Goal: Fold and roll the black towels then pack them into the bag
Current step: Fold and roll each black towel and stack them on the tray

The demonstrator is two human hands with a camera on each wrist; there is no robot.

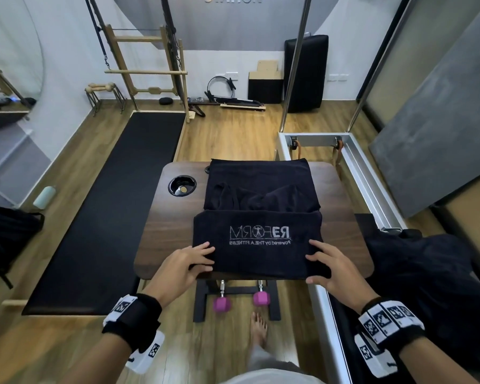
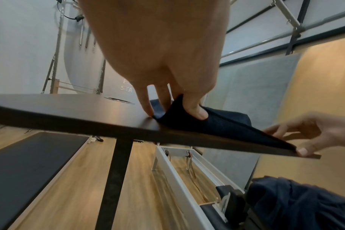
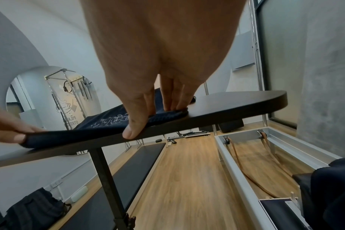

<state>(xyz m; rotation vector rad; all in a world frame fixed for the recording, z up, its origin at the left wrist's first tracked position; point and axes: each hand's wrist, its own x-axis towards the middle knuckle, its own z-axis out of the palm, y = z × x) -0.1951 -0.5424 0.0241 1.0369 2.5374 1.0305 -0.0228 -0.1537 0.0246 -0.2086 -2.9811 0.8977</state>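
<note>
Two hands worked the near edge of a black towel (image 1: 257,242) on the table (image 1: 155,239): the left hand (image 1: 185,266) pinched the towel's 7 o'clock corner between thumb and fingers, and the right hand (image 1: 334,268) clamped its 5 o'clock corner, thumb at the table's rim. That towel lay folded, logo up, at the table's 6 o'clock side, its far edge overlapping the bag (image 1: 261,187), which lay flat toward 12 o'clock. A cup hole (image 1: 182,185) sat in the tabletop at 10 o'clock, clear of the towel. More black cloth (image 1: 416,275) was heaped off the table at 3 o'clock on a metal-framed machine (image 1: 369,173). Two pink dumbbells (image 1: 221,304) stood on the floor under the near edge, beside a bare foot (image 1: 258,327). A long black mat (image 1: 108,206) lay on the floor at 9 o'clock, with a dark backpack (image 1: 6,231) beyond it.
</note>
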